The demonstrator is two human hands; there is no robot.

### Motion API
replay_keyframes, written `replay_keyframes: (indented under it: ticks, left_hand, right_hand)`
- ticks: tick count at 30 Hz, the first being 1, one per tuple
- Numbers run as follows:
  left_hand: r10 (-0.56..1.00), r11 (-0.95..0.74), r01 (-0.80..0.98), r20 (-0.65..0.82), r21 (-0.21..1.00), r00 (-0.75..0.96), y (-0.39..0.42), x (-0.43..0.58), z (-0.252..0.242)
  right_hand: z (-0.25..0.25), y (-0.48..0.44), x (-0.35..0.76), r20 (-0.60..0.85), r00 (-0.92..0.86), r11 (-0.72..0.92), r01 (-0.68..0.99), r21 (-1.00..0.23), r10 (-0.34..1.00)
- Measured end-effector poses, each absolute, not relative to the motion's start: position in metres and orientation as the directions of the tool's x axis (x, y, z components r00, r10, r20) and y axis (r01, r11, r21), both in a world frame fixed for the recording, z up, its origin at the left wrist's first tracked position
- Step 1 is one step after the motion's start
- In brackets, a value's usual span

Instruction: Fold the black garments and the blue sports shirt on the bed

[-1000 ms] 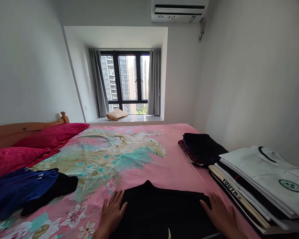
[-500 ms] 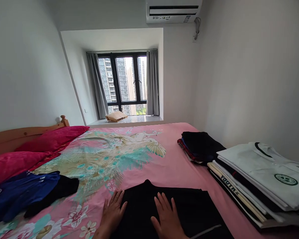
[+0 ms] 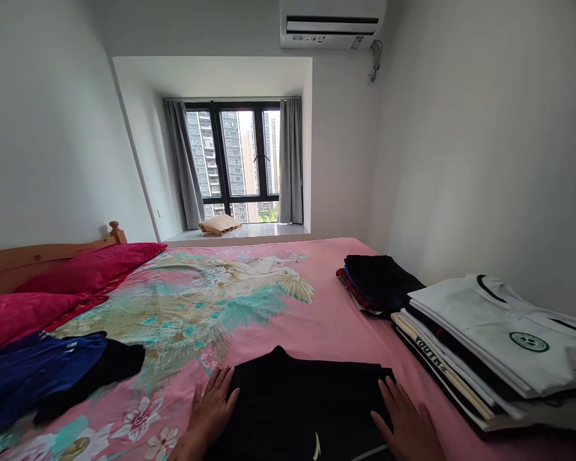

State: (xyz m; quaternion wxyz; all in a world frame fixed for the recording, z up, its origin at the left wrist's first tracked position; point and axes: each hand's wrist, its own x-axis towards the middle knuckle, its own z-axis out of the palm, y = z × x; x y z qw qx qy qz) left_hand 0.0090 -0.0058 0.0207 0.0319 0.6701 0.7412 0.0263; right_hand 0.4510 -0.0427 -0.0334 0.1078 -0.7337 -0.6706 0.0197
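Observation:
A folded black garment (image 3: 307,403) lies on the pink floral bedsheet (image 3: 211,307) at the near edge of the view. My left hand (image 3: 212,408) rests flat at its left edge, fingers stretched out. On the garment's right edge lies my right hand (image 3: 402,419), also flat with fingers apart. Both hands press on the cloth and hold nothing.
A stack of folded shirts with a white one on top (image 3: 489,346) sits at the right, a smaller dark folded pile (image 3: 377,282) behind it. Loose blue and black clothes (image 3: 48,374) lie at the left near red pillows (image 3: 72,278). Window (image 3: 235,160) beyond the bed.
My right hand slid from the middle of the black garment out to its right edge. The left hand stayed at the left edge. The view shifted slightly.

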Motion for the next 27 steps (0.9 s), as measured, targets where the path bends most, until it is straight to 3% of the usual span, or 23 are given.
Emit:
replay_keyframes:
  ticks: [4, 6, 11, 14, 20, 27]
  left_hand:
    - [0.987, 0.163, 0.986, 0.02, -0.025, -0.162, -0.001, 0.036, 0.037]
    - [0.989, 0.125, 0.992, 0.081, -0.016, -0.124, -0.004, 0.073, 0.048]
    - [0.899, -0.43, 0.861, 0.217, 0.272, 0.38, -0.032, 0.197, 0.049]
    - [0.841, -0.536, 0.745, 0.178, 0.397, 0.511, -0.048, 0.233, 0.029]
    - [0.838, -0.498, 0.783, -0.026, 0.372, 0.545, -0.064, 0.143, 0.006]
    - [0.995, -0.075, 0.982, -0.046, 0.171, 0.084, -0.092, -0.005, 0.016]
  right_hand:
    - [-0.028, -0.044, 0.447, 0.102, 0.105, -0.081, 0.973, -0.216, 0.989]
    - [-0.027, -0.045, 0.447, 0.1, 0.107, -0.083, 0.972, -0.218, 0.989]
    - [-0.028, -0.044, 0.449, 0.105, 0.11, -0.089, 0.978, -0.186, 0.988]
    - [-0.029, -0.044, 0.451, 0.094, 0.099, -0.081, 0.981, -0.179, 0.991]
    - [-0.034, -0.045, 0.453, 0.138, 0.095, -0.066, 0.976, -0.206, 0.986]
    - [-0.032, -0.045, 0.452, 0.112, 0.106, -0.083, 0.978, -0.192, 0.988]
